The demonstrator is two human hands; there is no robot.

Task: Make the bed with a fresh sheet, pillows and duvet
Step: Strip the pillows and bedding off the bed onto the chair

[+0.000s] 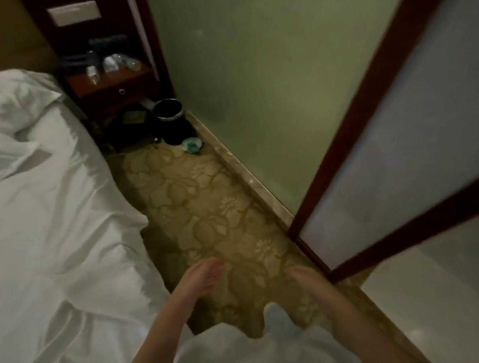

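Observation:
A bed covered in rumpled white bedding fills the left side of the head view, with a white pillow at its far end against the padded headboard. I stand in the narrow aisle beside it. My left hand hangs over the carpet just off the bed's edge, fingers relaxed and holding nothing. My right hand is blurred, low over the carpet near the door frame, and looks empty too.
A dark wooden nightstand with bottles and small items stands at the aisle's far end. Below it sit a black bin and a blue-green object on the patterned carpet. A frosted glass wall and wood-framed door bound the right.

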